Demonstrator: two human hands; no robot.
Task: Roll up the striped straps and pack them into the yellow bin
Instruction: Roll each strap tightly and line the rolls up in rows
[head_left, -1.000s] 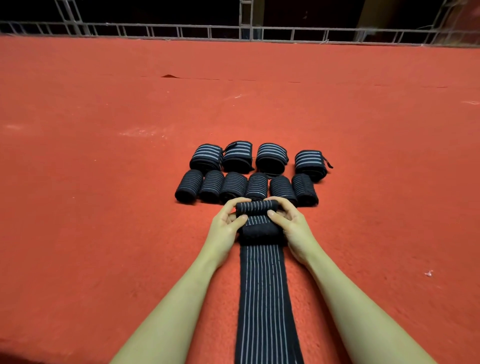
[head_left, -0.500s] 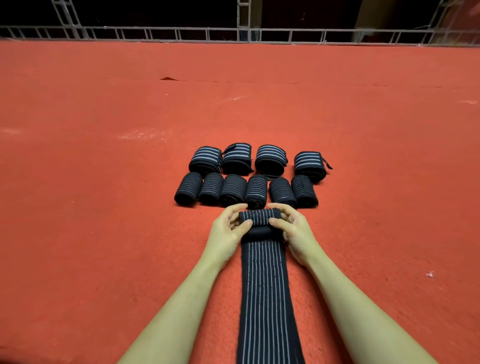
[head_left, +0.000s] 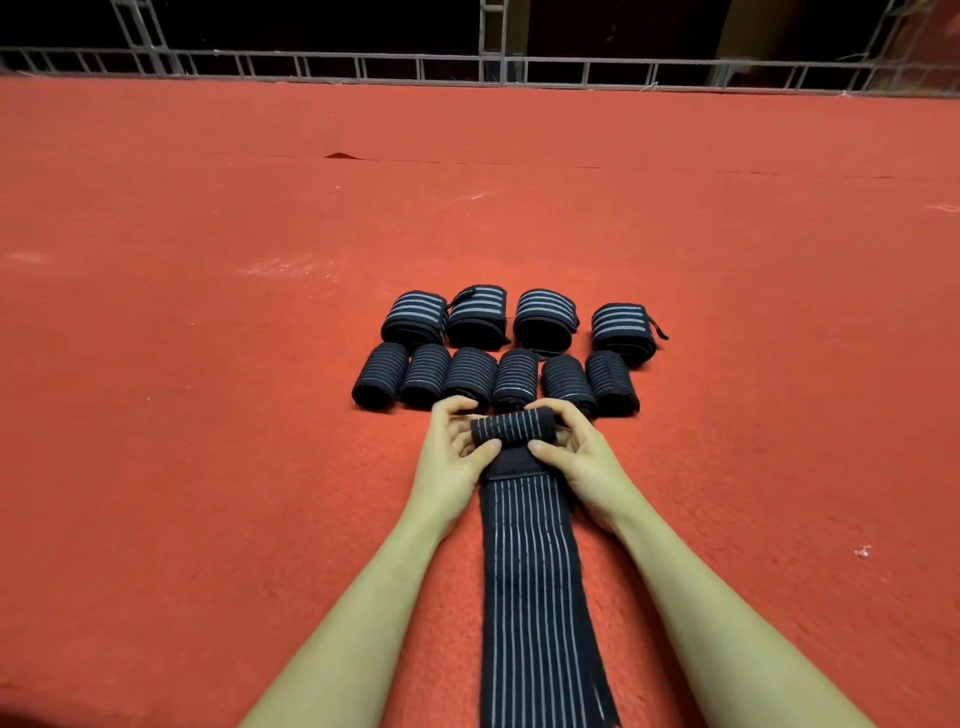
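A long black strap with thin white stripes (head_left: 535, 587) lies flat on the red carpet, running toward me. Its far end is wound into a small roll (head_left: 513, 427). My left hand (head_left: 453, 457) grips the roll's left end, thumb on the front. My right hand (head_left: 582, 457) grips the right end the same way. Just beyond my fingers lies a row of several finished narrow-striped rolls (head_left: 470, 375). Behind that row sit several fatter rolls with broad stripes (head_left: 545, 318). No yellow bin is in view.
Red carpet (head_left: 208, 415) spreads wide on all sides. A metal truss railing (head_left: 498, 67) runs along the carpet's far edge. A small raised wrinkle (head_left: 340, 155) sits in the carpet far ahead.
The roll has been turned further toward me and grown thicker. The plain black patch near the strap's end now lies just under my thumbs. Both hands shifted slightly nearer.
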